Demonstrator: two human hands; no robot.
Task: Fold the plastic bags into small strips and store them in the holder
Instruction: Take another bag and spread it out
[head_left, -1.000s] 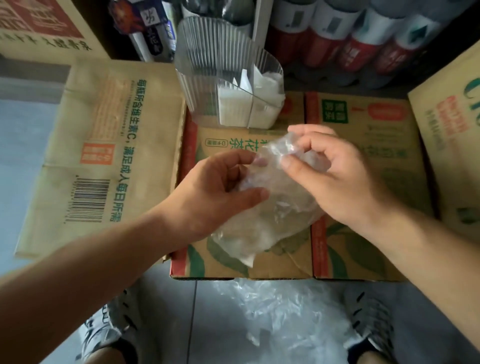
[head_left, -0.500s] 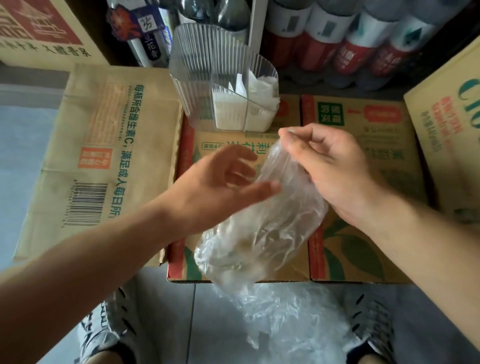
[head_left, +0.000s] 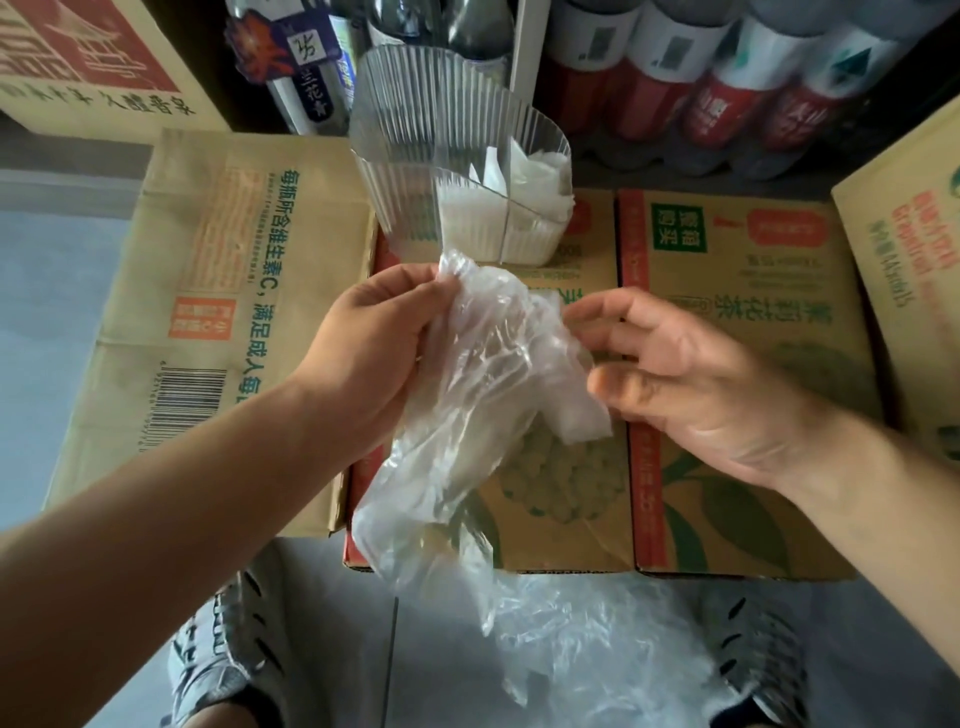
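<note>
Mid-frame, the left hand (head_left: 384, 338) pinches the top of the soft, slippery plastic bag (head_left: 467, 405); the right hand (head_left: 691, 379), fingers loose, should probably grab its edge.

Bare forearms (head_left: 171, 514), grey slotted shoes (head_left: 221, 654)

Grey floor (head_left: 332, 639) below; printed cartons (head_left: 753, 270) centre, a flattened carton (head_left: 208, 249) to their left, bottles (head_left: 649, 78) lined up behind, soft daylight.
</note>
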